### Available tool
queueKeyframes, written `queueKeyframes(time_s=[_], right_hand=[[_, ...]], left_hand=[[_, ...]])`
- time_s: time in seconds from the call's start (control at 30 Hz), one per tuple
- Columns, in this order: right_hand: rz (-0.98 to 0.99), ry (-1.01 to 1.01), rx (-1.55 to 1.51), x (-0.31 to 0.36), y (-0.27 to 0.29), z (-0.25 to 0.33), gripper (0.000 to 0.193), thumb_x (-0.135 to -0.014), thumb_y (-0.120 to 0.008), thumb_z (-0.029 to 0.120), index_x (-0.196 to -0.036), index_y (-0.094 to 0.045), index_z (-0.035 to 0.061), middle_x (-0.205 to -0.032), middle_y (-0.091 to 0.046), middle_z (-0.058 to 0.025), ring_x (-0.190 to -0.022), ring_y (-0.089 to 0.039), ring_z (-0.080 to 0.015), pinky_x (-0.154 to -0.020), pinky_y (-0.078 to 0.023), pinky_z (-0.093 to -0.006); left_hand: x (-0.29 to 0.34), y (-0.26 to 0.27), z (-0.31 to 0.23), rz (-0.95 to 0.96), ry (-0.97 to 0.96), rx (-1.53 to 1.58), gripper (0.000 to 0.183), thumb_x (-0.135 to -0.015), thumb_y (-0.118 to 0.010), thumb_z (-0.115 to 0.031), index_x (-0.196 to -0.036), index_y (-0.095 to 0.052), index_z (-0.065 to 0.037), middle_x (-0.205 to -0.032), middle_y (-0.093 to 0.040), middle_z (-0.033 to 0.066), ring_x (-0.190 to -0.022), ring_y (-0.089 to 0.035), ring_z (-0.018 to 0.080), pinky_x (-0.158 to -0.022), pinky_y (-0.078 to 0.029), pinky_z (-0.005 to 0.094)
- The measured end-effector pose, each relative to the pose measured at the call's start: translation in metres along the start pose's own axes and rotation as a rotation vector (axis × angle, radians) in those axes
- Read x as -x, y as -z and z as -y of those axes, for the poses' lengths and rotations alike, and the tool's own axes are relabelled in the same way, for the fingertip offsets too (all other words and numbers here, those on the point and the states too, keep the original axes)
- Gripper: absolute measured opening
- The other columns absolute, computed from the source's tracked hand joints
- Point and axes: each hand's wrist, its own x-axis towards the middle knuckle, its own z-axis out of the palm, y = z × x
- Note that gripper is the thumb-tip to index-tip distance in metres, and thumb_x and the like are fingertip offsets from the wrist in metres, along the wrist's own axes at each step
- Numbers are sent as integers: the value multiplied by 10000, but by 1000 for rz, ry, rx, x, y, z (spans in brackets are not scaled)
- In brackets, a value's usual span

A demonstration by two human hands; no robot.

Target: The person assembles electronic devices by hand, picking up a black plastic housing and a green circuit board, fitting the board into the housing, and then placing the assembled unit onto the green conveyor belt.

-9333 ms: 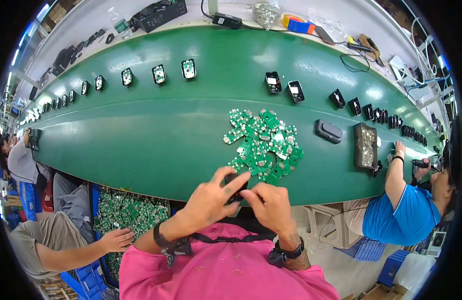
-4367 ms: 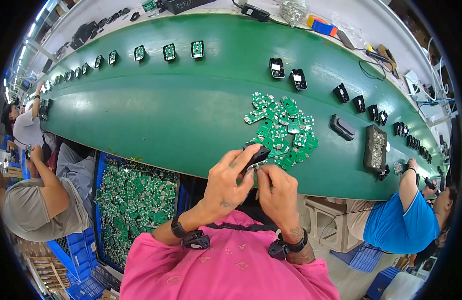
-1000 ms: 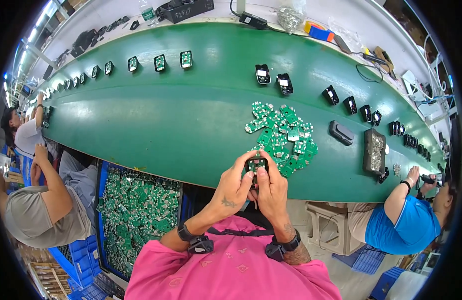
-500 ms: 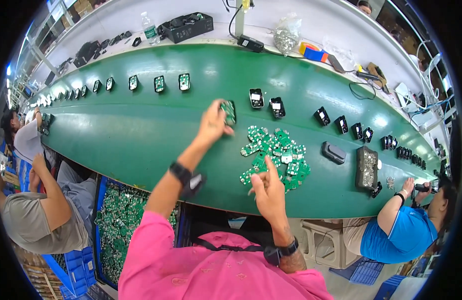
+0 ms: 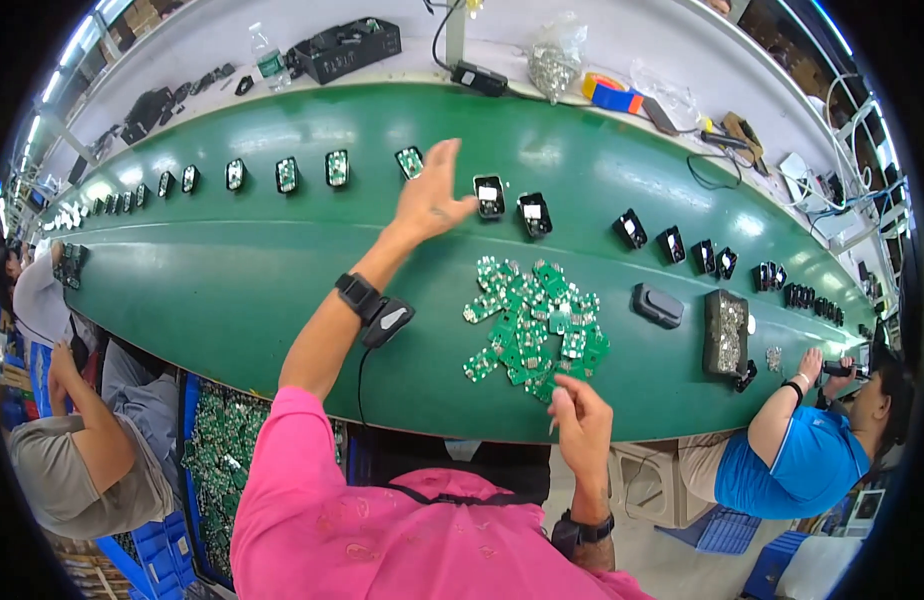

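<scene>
Green conveyor belt (image 5: 232,290) carries spaced black housings (image 5: 489,196). Left hand (image 5: 434,196) hovers open beside them. Right hand (image 5: 580,422) rests half-curled, holding nothing visible, near the circuit board pile (image 5: 532,325).

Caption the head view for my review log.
Left hand open above long green conveyor belt; right hand beside heap of small green circuit boards.
</scene>
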Motion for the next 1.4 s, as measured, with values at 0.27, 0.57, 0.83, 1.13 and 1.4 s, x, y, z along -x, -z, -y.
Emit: queueKeyframes(time_s=[0.27,0.57,0.83,1.13,1.4], right_hand=[[50,197,93,-17,-32,35,204,-915,-654,94,-1075,-694,-26,-699,-605,-5,-608,-535,-52,-535,-415,-217],[-21,347,174,-29,-67,52,147,-910,-683,121,-881,-670,-23,-646,-617,-43,-549,-555,-88,-515,-445,-252],[161,529,235,-36,-82,61,166,-895,-691,154,-876,-663,-9,-672,-645,-114,-581,-640,-230,-535,-480,-338],[-31,745,1017,-144,-91,31,246,-840,-713,253,-906,-671,20,-926,-577,-121,-919,-589,-307,-729,-523,-437],[-254,958,776,-106,-48,66,155,-942,-625,143,-919,-670,-3,-802,-619,-96,-703,-615,-232,-627,-513,-351]], left_hand=[[10,-7,-9,173,9,61,739,-652,-813,-349,-1250,-573,11,-1195,-602,209,-1102,-595,365,-969,-472,421],[182,89,-122,320,-25,220,671,-694,-762,-142,-1300,-479,-91,-1241,-487,183,-1010,-626,389,-835,-544,459],[234,109,-106,218,279,252,700,-663,-813,-112,-1278,-489,-33,-1135,-618,135,-1033,-645,310,-893,-531,376],[246,123,-114,199,660,1022,693,-747,-812,-73,-1337,-450,-42,-1161,-570,53,-1012,-601,124,-879,-522,281],[250,140,-117,344,701,1122,228,-920,-662,-134,-1128,-679,-42,-1043,-568,-7,-794,-524,44,-593,-394,192]])
